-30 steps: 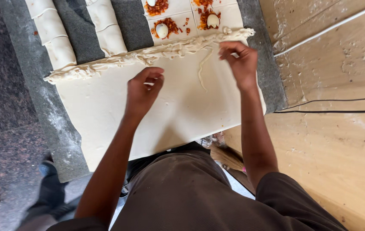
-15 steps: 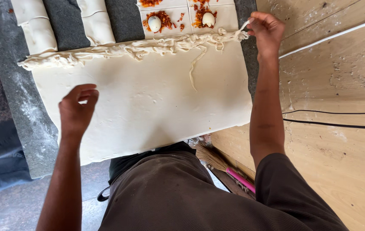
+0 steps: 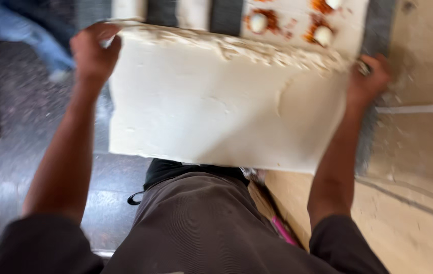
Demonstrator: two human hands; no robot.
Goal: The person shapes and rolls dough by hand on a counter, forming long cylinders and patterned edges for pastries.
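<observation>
A wide, pale cream rectangular sheet of dough lies flat across the middle of the dark grey desk, its near edge hanging just in front of the person's brown-clothed lap. Along its far edge runs a ragged, crumbly ridge of gathered dough, stretching from the left corner to the right one. The left hand is clamped on the far left corner of the sheet, fingers curled over the ridge. The right hand is closed at the far right corner, touching the end of the ridge; a small shiny thing shows at its fingers, too blurred to tell. Just beyond the ridge, on the far right, lie pale dough squares topped with red filling and white egg halves. To the far left of those, rolled dough strips sit with grey gaps between. Right of the desk is a flour-dusted wooden surface. At the far left, someone's blue-trousered leg stands on the floor.
</observation>
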